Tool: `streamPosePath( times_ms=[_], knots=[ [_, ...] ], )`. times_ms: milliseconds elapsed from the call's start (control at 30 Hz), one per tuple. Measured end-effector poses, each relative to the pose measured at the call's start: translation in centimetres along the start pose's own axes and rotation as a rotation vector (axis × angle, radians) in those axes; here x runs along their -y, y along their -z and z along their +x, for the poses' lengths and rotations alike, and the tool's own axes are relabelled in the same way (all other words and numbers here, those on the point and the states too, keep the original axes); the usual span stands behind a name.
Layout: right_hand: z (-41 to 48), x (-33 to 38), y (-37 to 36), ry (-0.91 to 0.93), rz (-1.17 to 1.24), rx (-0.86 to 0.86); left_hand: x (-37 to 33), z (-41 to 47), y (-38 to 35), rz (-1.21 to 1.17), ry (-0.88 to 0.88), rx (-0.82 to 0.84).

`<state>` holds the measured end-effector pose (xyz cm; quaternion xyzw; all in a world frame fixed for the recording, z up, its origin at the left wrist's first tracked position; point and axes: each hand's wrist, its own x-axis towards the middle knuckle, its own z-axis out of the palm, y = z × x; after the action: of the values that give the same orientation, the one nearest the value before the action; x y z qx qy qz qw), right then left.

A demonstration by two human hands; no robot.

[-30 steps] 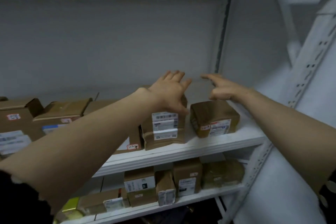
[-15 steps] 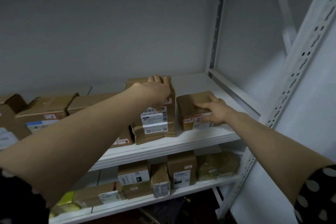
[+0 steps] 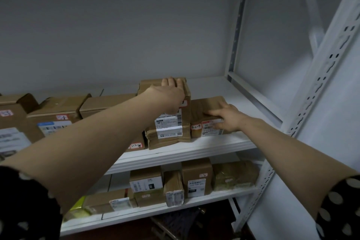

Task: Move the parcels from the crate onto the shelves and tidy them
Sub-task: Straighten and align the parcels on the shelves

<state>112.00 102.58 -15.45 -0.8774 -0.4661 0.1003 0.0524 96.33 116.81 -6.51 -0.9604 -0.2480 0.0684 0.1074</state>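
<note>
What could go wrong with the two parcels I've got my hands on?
1. The tall parcel under your left hand sits on a crumpled packet close to the shelf lip; a push on top might tip it forward.
2. The small parcel under your right hand also sits near that lip, so a pull toward you could slide it off.

Person's arms, head view: left sleeve (image 3: 25, 204) and right sleeve (image 3: 339, 208) of black fabric with white polka dots; forearms, left hand (image 3: 167, 99) and right hand (image 3: 228, 117) bare.
</note>
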Motion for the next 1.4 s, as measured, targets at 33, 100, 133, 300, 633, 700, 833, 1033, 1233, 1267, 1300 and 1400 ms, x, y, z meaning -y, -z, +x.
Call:
streamPosePath(
  times_ms=[33,100,133,300,633,700,833,1033,1233,1267,1300,1400],
  knots=[
    [-0.2,0.2,0.0,-0.015,-0.024,0.017,0.0,-0.1,0.0,-0.009,-0.001,-0.003],
    [-0.7,0.7,0.1,-0.050,-0.066,0.039,0.0,-0.4,0.1,-0.038,0.001,-0.010],
    [-1.0,1.0,0.2,-0.060,-0.081,0.039,0.0,-0.6,0.2,-0.050,0.002,-0.013],
    [-1.9,1.8,0.3,-0.045,-0.117,0.003,-0.2,-1.5,0.1,-0.082,-0.009,-0.055],
    [-5.6,4.8,-0.9,-0.083,-0.057,-0.159,0.2,-5.7,-0.8,-0.050,-0.056,-0.179],
    [-6.9,6.1,-1.3,-0.101,-0.043,-0.257,0.5,-7.6,-1.0,-0.031,-0.099,-0.238],
    [-9.8,10.0,-2.6,-0.054,0.065,-0.558,2.3,-12.3,-2.5,-0.075,-0.162,-0.395],
    [-13.2,21.5,-8.0,0.134,0.148,-0.516,8.4,-21.9,-9.4,-0.180,-0.178,-0.402],
    [-13.7,34.5,-15.4,0.351,0.110,-0.253,16.1,-30.9,-20.5,-0.196,0.017,-0.141],
    [-13.7,36.4,-16.3,0.388,0.082,-0.204,17.4,-32.1,-22.2,-0.213,0.067,-0.092],
    [-13.5,38.1,-17.2,0.421,0.063,-0.158,18.7,-33.0,-23.7,-0.235,0.117,-0.042],
    [-12.7,42.6,-19.1,0.483,0.073,-0.039,22.4,-35.2,-27.4,-0.315,0.240,0.067]
  ],
)
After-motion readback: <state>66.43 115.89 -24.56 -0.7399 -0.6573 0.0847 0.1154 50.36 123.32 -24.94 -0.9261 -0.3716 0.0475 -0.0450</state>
